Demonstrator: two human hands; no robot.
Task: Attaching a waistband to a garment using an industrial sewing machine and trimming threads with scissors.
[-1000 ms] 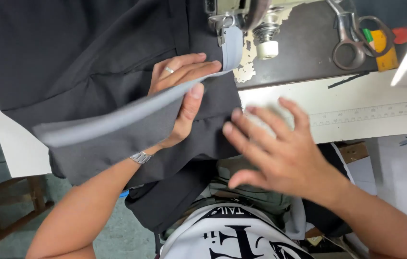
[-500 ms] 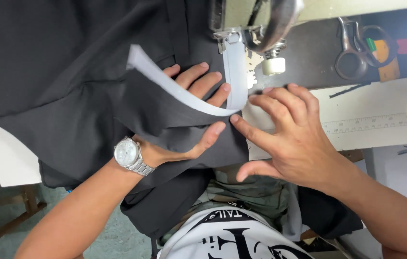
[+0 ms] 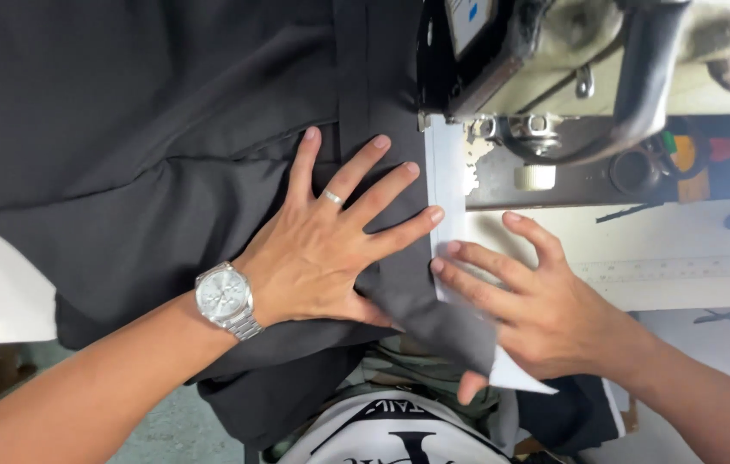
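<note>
Now the left hand [image 3: 322,249] lies flat and spread on the dark cloth [image 3: 167,172], the right hand [image 3: 537,309] spread on its white strip [image 3: 444,189] beside the sewing machine [image 3: 571,77]; keep edges aligned (fingers away from the needle).

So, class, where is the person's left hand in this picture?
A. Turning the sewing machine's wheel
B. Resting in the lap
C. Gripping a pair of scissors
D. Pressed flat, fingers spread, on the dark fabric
D: the left hand, with ring and wristwatch, lies palm down with fingers spread on the dark fabric.
</note>
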